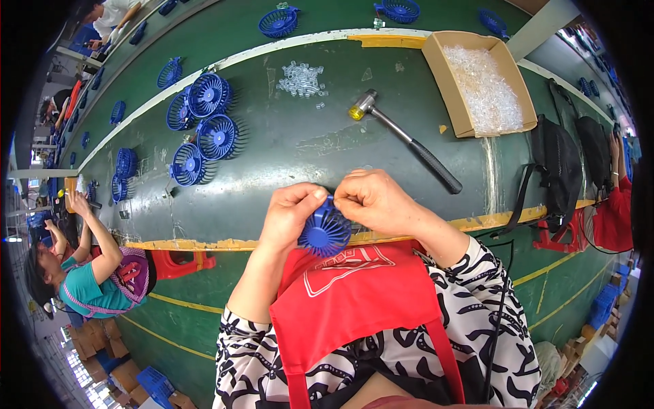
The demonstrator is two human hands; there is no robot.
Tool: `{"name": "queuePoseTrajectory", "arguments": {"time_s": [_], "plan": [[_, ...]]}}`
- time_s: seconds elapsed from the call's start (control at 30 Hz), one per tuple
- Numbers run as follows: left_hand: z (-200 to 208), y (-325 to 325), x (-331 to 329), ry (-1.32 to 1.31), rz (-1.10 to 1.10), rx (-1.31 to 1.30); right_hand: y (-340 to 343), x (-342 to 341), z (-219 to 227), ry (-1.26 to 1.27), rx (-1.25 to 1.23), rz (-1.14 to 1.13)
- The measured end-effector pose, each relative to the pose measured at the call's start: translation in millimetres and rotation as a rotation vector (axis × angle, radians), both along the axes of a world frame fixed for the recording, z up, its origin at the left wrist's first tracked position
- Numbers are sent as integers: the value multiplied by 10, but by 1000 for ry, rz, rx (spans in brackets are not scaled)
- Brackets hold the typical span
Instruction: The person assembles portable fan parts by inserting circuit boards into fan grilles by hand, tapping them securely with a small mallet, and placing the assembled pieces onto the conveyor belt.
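Observation:
My left hand is closed around the upper edge of a blue round fan housing just above the table's near edge. The thumb and fingers of my right hand are pinched together at the top of the same housing; whatever lies between them is too small or hidden to make out. Beyond my hands lies a mallet with a metal head, a yellow tip and a black grip. A small heap of clear plastic pieces sits farther back on the green table.
An open cardboard box full of clear pieces stands at the far right. Several blue fan housings are grouped to the left. A conveyor carrying more housings runs along the back. A black bag hangs at right; a co-worker sits at left.

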State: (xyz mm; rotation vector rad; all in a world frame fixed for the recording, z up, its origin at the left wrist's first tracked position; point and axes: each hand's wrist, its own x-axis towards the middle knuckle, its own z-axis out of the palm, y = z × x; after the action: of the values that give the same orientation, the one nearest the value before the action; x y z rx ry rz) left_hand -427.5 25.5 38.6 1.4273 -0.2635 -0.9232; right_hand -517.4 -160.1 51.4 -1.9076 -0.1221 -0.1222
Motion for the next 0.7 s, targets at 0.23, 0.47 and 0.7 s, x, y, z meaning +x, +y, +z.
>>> {"name": "queuePoseTrajectory", "arguments": {"time_s": [0.23,0.47,0.7], "plan": [[-6,-382,255,50,2,89,-398,14,-2,-131,-439,-288],[75,-639,632,-190,-74,332,-685,13,-96,55,-926,-563],[5,-189,108,-1163,78,439,-620,-94,-8,12,-612,-448]]}}
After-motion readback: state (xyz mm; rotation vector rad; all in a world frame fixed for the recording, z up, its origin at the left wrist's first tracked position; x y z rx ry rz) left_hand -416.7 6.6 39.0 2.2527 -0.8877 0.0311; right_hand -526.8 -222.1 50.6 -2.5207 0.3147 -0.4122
